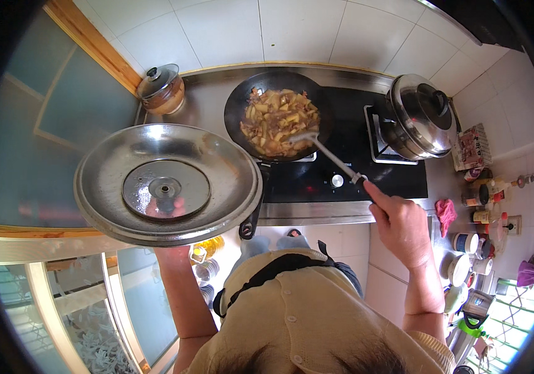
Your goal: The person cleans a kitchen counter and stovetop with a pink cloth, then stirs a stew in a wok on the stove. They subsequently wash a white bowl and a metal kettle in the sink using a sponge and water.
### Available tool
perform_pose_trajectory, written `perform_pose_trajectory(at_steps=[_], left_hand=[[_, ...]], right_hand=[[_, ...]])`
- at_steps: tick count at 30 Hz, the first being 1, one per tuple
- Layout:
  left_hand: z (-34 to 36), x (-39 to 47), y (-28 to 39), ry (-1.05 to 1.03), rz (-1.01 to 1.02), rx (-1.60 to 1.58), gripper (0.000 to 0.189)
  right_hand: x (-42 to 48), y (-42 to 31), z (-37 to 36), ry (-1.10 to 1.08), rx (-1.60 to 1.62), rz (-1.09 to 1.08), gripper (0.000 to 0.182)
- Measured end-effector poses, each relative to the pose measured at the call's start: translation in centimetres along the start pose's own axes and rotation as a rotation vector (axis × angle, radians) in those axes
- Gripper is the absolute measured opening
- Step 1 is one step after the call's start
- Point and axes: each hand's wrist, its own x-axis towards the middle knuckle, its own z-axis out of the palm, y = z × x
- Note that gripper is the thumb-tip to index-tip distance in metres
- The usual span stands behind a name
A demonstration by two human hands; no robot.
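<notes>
My left hand (179, 207) holds up a large metal lid (103, 187) with its wet inner face turned upward. Its fingers show through the round glass centre, around the dark knob underneath; the lid covers the rest of the hand. In my right hand (401, 229) is the handle of a metal spatula (334, 158). The spatula's blade rests in chunks of browned food (281, 119), which look like potato pieces with bits of meat. A black wok (236, 110) on the left burner contains this food. Its dark handle (248, 225) points towards me, partly behind the lid.
Right of the wok, a lidded steel pot (416, 121) stands on the black gas stove (295, 184). A brown pot with a glass lid (161, 91) sits at the back left. Bottles and jars (465, 243) line the right counter near a pink cloth (445, 216).
</notes>
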Motion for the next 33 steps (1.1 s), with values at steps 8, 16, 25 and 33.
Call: perform_pose_trajectory(at_steps=[8,16,25,33], left_hand=[[-0.4,2.0,1.1,-0.169,-0.114,-0.103,0.021],[-0.2,5.0,1.7,0.014,-0.162,-0.138,0.016],[-0.6,7.7,1.7,0.014,-0.233,-0.151,0.017],[-2.7,9.7,2.6,-0.353,-0.313,-0.130,0.014]], right_hand=[[4.5,-0.8,8.0,0.166,0.148,0.126,0.037],[6.4,-0.9,10.9,0.048,-0.084,0.077,0.040],[2.8,-4.8,6.6,-0.026,-0.019,0.221,0.040],[6.6,-6.8,10.4,0.164,0.097,0.260,0.038]])
